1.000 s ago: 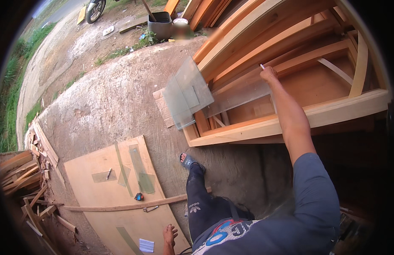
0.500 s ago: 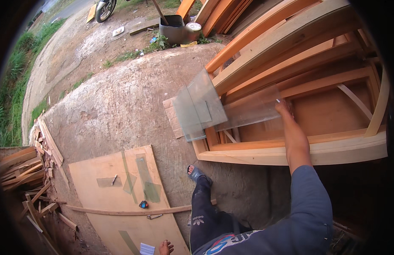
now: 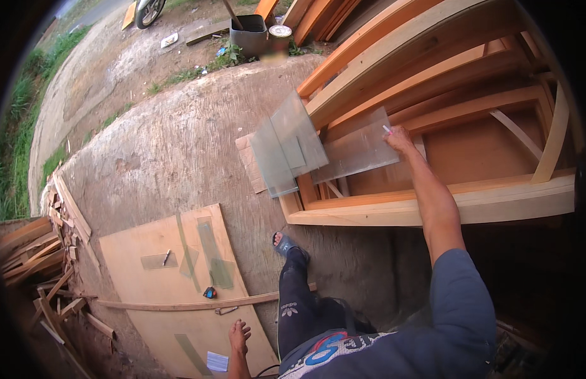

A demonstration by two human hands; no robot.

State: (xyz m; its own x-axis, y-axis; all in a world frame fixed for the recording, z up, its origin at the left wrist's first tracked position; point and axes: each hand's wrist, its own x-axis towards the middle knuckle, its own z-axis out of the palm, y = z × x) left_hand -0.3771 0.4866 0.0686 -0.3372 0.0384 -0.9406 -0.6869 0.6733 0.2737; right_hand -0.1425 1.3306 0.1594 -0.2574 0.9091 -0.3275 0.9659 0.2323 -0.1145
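My right hand [image 3: 400,140], arm stretched over a wooden frame [image 3: 368,215], grips the right end of a clear glass pane [image 3: 359,148]. Something small and white sticks out at its fingers; I cannot make out what it is. The pane's left part meets a stack of other glass pieces [image 3: 285,148], which rests at the frame's left corner over a brown cardboard piece [image 3: 247,158]. Low in the view, my left hand [image 3: 240,336] hovers over a plywood sheet [image 3: 141,303], fingers loosely bent and apart, holding nothing.
On the plywood lie glass strips [image 3: 215,249], a pen [image 3: 166,258], a tape measure [image 3: 209,292], a small tool [image 3: 226,311] and a paper [image 3: 217,361]. A long wooden strip [image 3: 179,306] crosses it. Scrap wood [image 3: 34,252] is heaped at left; a dark bucket [image 3: 247,41] stands far off.
My right hand has moved left with the glass pane, bringing it farther toward the stacked glass. My left hand has come up further into view. The whole view has shifted slightly.
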